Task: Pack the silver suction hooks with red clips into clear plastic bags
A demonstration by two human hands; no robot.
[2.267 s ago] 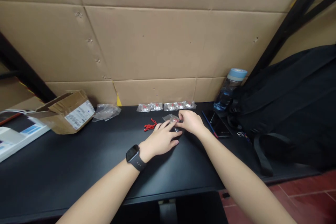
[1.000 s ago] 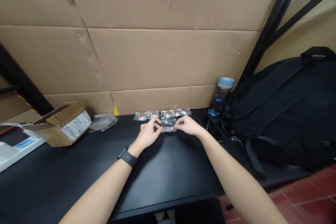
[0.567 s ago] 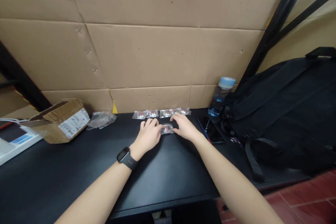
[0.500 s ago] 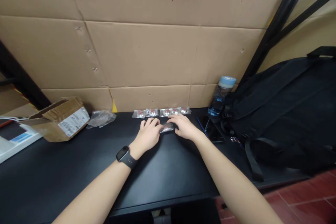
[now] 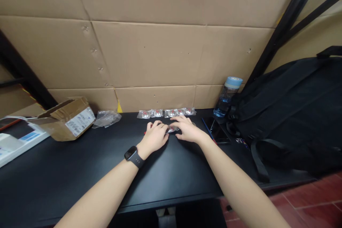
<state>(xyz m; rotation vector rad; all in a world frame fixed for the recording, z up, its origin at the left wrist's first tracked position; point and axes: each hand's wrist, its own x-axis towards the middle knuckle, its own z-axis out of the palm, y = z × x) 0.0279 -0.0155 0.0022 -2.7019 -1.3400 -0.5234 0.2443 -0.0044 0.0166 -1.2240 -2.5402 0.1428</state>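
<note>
Both hands meet over one small clear plastic packet (image 5: 173, 129) with a shiny, red-marked content that I cannot make out. My left hand (image 5: 154, 138), a dark smartwatch (image 5: 133, 156) on its wrist, curls its fingers over the packet's left end. A bit of red shows beside its fingertips. My right hand (image 5: 188, 130) has its thumb and fingers closed about the right end, hiding part of it. Just behind, against the cardboard, lie several similar packets (image 5: 157, 113) in a row, with silvery round contents and red marks.
On the left of the black table (image 5: 107, 178) stand an open cardboard box (image 5: 64, 126), crumpled clear plastic bags (image 5: 107, 118) and a white device (image 5: 24, 144). To the right are a phone (image 5: 219, 131), a blue-lidded bottle (image 5: 226, 96) and a black backpack (image 5: 288, 114). Cardboard (image 5: 149, 57) walls the back.
The view has shifted slightly, so the surroundings sit a little further right. My hands have drawn closer together over the packet, and red now shows beside my left fingertips.
</note>
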